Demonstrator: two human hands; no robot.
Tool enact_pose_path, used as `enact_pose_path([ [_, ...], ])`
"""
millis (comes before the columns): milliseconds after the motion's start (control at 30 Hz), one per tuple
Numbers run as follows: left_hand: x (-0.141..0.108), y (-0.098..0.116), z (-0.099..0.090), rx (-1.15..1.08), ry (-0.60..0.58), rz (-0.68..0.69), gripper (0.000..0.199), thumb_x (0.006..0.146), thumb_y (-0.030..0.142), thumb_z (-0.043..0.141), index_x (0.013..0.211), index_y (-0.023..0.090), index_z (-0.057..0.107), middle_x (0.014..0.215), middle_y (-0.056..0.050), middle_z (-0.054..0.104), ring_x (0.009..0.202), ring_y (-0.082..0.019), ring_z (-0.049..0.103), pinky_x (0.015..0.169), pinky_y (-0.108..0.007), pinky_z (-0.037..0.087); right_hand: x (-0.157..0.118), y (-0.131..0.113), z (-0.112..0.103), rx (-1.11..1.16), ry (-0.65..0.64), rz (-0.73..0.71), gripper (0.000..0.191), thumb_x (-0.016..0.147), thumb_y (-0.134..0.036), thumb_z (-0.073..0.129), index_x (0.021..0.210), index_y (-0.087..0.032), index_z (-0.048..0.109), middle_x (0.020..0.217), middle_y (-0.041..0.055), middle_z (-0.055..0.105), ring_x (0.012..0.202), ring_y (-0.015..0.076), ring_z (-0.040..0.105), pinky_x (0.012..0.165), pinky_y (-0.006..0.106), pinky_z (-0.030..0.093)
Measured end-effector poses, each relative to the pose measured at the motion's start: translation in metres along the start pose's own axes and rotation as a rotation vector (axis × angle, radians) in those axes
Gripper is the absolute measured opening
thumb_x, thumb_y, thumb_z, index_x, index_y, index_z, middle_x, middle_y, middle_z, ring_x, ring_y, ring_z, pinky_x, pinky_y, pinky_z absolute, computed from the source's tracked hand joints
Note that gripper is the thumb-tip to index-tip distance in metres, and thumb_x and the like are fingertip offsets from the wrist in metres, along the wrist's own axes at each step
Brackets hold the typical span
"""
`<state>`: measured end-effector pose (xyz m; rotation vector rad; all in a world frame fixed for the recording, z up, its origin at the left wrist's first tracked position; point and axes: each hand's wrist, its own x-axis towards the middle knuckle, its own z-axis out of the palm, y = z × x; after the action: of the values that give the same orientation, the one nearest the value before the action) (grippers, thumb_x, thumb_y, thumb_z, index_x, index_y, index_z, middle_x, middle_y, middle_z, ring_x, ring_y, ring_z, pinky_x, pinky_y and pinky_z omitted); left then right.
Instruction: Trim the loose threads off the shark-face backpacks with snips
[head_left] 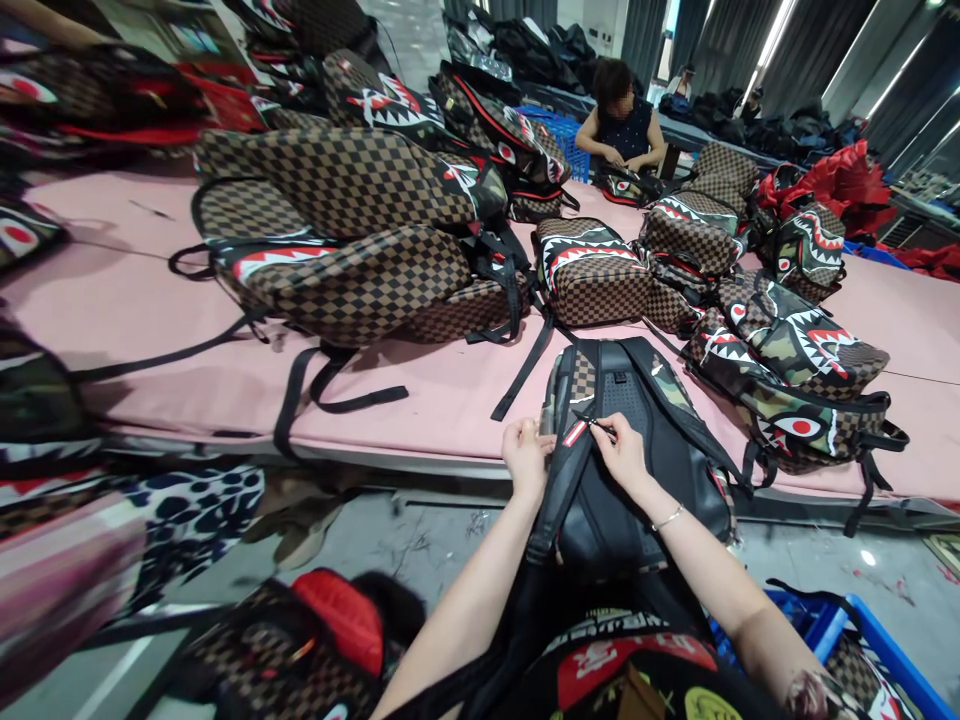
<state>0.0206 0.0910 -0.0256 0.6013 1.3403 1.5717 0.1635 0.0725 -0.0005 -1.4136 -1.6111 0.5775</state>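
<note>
From where I stand, going by the head view, the black-backed backpack looks fully put together: it lies back panel up at the near edge of the pink table, partly overhanging it, with both shoulder straps attached. The work is down to a small spot on one strap, by the red-and-white label. The right hand is closed, fingertips pinching a small dark tool, maybe snips, right at that label. The left hand is half curled beside the strap's edge; whether it grips anything, I can't tell. Nothing marks this spot as finished, and I can't judge how much is left. More patterned backpacks sit about the table, but whether they've been worked on doesn't show.
</note>
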Motion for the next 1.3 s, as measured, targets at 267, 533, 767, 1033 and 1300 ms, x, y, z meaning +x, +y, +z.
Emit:
enact_pose_path([
  [267,-0.011,0.002,-0.007,-0.340,0.109,-0.250,0.013,0.074,0.021,0.048,0.066,0.018,0.039,0.063,0.002,0.048,0.060,-0.015,0.064,0.062,-0.032,0.053,-0.014,-0.005,-0.009,0.113,0.025,0.124,0.022,0.080,-0.040,0.052,0.085,-0.019,0.057,0.077,0.0017,0.062,0.070,0.0150,0.057,0.065,0.025,0.044],
  [533,-0.039,0.032,-0.015,-0.482,0.041,-0.171,0.022,0.070,0.029,0.061,0.067,0.017,0.042,0.066,0.002,0.050,0.052,-0.008,0.055,0.048,-0.020,0.043,-0.013,0.003,0.013,0.352,0.018,0.380,0.038,0.077,-0.053,0.049,0.080,-0.016,0.058,0.048,-0.0068,0.043,0.041,0.0076,0.038,0.041,0.019,0.031],
  [767,-0.043,0.092,-0.087,-0.672,-0.066,0.082,0.022,0.069,0.021,0.065,0.063,0.017,0.044,0.055,0.006,0.037,0.042,-0.004,0.037,0.037,-0.014,0.031,-0.014,0.001,0.034,0.401,-0.048,0.411,0.037,0.070,-0.051,0.058,0.073,-0.014,0.061,0.044,-0.0068,0.042,0.036,0.0063,0.034,0.035,0.019,0.027],
  [1033,-0.024,0.101,-0.122,-0.644,0.075,0.011,0.021,0.068,0.017,0.064,0.058,0.014,0.046,0.052,0.004,0.039,0.044,-0.005,0.034,0.038,-0.013,0.032,-0.019,0.002,0.021,0.307,0.045,0.362,0.032,0.074,-0.045,0.056,0.085,-0.017,0.064,0.067,-0.0002,0.058,0.059,0.0121,0.049,0.056,0.023,0.040],
  [1300,-0.052,0.109,-0.095,-0.497,0.004,0.240,0.025,0.064,0.024,0.073,0.060,0.013,0.051,0.058,0.003,0.044,0.051,-0.007,0.043,0.042,-0.017,0.035,-0.021,-0.009,0.010,-0.202,-0.024,0.250,0.031,0.075,-0.038,0.059,0.101,-0.022,0.058,0.078,0.0019,0.065,0.068,0.0171,0.060,0.063,0.027,0.044],
])
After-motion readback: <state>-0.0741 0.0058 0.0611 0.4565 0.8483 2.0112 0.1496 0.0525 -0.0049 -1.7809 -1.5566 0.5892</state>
